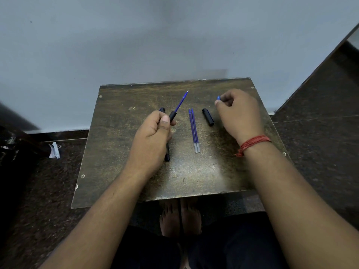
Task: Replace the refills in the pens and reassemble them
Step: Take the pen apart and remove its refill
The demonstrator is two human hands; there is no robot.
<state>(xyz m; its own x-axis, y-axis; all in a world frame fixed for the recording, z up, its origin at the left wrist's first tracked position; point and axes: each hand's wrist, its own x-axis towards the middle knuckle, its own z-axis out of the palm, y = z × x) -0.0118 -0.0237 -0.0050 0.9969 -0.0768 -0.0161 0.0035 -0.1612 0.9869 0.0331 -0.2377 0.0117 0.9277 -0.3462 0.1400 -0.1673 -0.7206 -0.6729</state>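
Observation:
My left hand (153, 136) grips a black pen barrel (172, 115) whose blue refill (181, 101) sticks out toward the far right, its tip in the air. Another black pen (167, 152) lies on the table, mostly hidden under that hand. Two loose blue refills (194, 130) lie side by side at the table's middle. A black pen cap (208, 117) lies to their right. My right hand (240, 111) hovers beyond the cap and pinches a small blue pen part (218, 98) between thumb and fingers.
The small dark worn table (136, 191) stands against a pale wall. A red thread band circles my right wrist (252, 143). A crumpled white scrap (54, 150) lies on the dark floor at left. My bare feet (180, 218) show under the table's near edge.

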